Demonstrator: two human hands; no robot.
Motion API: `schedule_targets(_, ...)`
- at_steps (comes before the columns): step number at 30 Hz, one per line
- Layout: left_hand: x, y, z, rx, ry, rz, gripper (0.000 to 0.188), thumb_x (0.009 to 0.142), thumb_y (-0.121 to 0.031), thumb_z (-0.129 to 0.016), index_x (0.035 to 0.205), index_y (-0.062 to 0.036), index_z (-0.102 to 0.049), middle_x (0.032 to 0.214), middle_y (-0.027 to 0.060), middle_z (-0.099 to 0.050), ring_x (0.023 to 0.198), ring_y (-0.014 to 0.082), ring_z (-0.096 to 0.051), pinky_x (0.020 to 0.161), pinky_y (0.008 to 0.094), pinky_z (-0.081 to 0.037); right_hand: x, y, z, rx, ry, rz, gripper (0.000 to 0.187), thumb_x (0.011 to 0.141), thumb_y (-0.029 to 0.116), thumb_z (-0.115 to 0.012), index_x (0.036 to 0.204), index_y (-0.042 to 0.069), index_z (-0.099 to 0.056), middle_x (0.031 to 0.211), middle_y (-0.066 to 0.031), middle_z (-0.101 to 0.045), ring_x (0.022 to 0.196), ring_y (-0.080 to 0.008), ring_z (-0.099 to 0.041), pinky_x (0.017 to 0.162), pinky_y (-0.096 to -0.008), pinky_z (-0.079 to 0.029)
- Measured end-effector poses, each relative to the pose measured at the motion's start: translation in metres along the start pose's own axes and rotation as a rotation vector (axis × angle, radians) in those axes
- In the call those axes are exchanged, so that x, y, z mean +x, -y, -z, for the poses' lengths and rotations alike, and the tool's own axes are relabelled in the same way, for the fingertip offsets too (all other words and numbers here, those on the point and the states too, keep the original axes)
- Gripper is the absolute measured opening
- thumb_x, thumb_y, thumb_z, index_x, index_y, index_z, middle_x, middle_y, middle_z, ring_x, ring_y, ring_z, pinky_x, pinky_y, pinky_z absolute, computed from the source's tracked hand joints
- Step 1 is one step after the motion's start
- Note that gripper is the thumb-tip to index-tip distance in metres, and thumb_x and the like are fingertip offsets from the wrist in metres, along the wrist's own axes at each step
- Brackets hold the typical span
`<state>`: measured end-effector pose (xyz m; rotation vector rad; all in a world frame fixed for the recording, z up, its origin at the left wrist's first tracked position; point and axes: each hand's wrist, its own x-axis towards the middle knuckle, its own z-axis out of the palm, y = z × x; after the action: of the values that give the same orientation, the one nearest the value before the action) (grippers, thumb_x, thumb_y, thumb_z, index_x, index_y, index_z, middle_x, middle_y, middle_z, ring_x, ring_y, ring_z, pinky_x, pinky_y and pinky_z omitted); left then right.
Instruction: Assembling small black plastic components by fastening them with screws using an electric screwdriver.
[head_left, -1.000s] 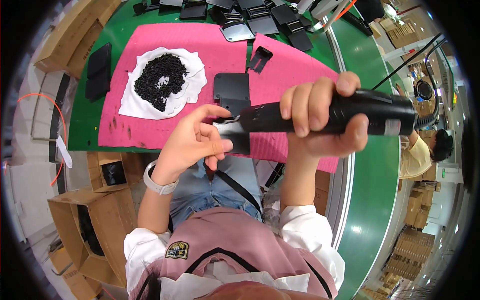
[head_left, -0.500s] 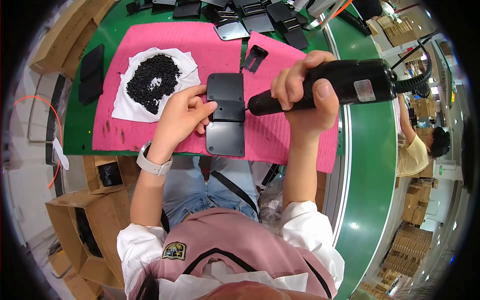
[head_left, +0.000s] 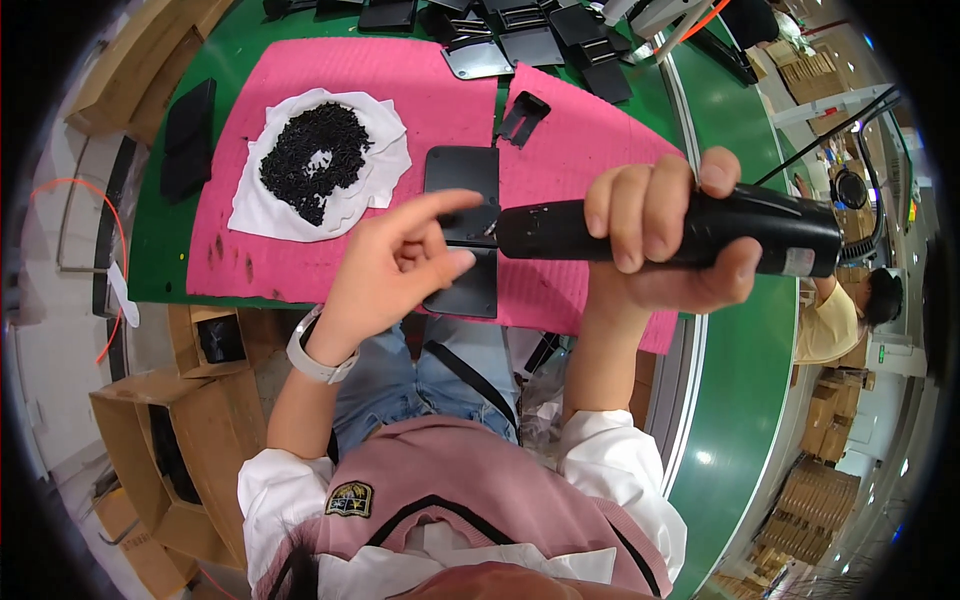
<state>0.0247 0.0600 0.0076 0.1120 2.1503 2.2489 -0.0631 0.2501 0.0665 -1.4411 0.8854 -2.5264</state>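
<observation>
My right hand is wrapped around a black corded electric screwdriver, held nearly level with its tip pointing left. Below the tip, a flat black panel part lies on the pink mat, its middle partly hidden by my left hand. A small shiny bit or screw shows at the screwdriver's tip; which one I cannot tell. My left hand hovers over the panel part, forefinger stretched out and thumb apart, nothing visible in it. To its left, a heap of small black screws lies on a white cloth.
The pink mat covers part of the green table. A small black bracket lies on the mat. More black panel parts are piled at the far edge. Open cardboard boxes stand at left. A person in yellow is at right.
My left hand has let go of the panel part and lifted, forefinger extending toward the screwdriver's tip. The screwdriver has tilted and swung slightly right and nearer, with its tip still by the panel.
</observation>
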Motion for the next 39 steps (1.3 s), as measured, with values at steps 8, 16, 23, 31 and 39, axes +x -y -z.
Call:
schedule_targets(8, 0.001, 0.008, 0.0, 0.005, 0.03, -0.049, 0.016, 0.081, -0.004, -0.066, 0.096, 0.0025, -0.068, 0.072, 0.0021, -0.062, 0.058, 0.0045, -0.049, 0.051, 0.0204, -0.039, 0.0, 0.004, -0.004, 0.003, 0.104, 0.013, 0.046, 0.087, 0.04, -0.058, 0.115, 0.007, -0.042, 0.067, -0.0036, -0.051, 0.05, -0.0148, -0.05, 0.057, -0.034, -0.044)
schedule_targets(16, 0.0, 0.007, 0.004, 0.203, 0.028, -0.121, 0.014, 0.08, -0.003, -0.066, 0.091, 0.0044, -0.068, 0.068, 0.0057, -0.059, 0.055, 0.0068, -0.049, 0.05, 0.0228, -0.038, -0.005, -0.003, -0.016, -0.033, 0.028, -0.026, 0.045, 0.083, 0.036, -0.06, 0.113, 0.008, -0.042, 0.063, -0.0035, -0.049, 0.047, -0.015, -0.048, 0.055, -0.0338, -0.043)
schedule_targets(23, -0.006, 0.003, 0.003, 0.024, 0.092, -0.05, 0.029, 0.081, -0.001, -0.064, 0.109, 0.0013, -0.058, 0.062, -0.0005, -0.05, 0.056, 0.0048, -0.047, 0.05, 0.0215, -0.037, -0.005, -0.006, -0.017, -0.057, -0.034, -0.062, 0.044, 0.089, 0.045, -0.052, 0.114, 0.009, -0.046, 0.063, 0.0005, -0.047, 0.049, -0.0112, -0.047, 0.058, -0.0317, -0.043)
schedule_targets(31, 0.003, 0.006, 0.015, 0.143, -0.097, 0.074, 0.049, 0.083, -0.003, -0.063, 0.126, 0.0024, -0.039, 0.06, 0.0007, -0.048, 0.052, 0.0049, -0.045, 0.048, 0.0205, -0.037, 0.0, 0.004, 0.002, -0.285, -0.134, -0.124, 0.044, 0.085, 0.042, -0.053, 0.111, 0.007, -0.048, 0.06, -0.0017, -0.045, 0.045, -0.0125, -0.041, 0.055, -0.0324, -0.041)
schedule_targets(39, 0.028, 0.013, 0.02, 0.037, 0.032, 0.227, 0.058, 0.083, -0.008, -0.064, 0.13, 0.0108, -0.035, 0.06, 0.0005, -0.05, 0.051, 0.0066, -0.049, 0.042, 0.0204, -0.036, 0.0, -0.006, 0.005, -0.342, -0.134, -0.182, 0.04, 0.082, 0.036, -0.058, 0.107, 0.005, -0.048, 0.057, -0.0039, -0.045, 0.042, -0.0133, -0.04, 0.049, -0.0315, -0.04)
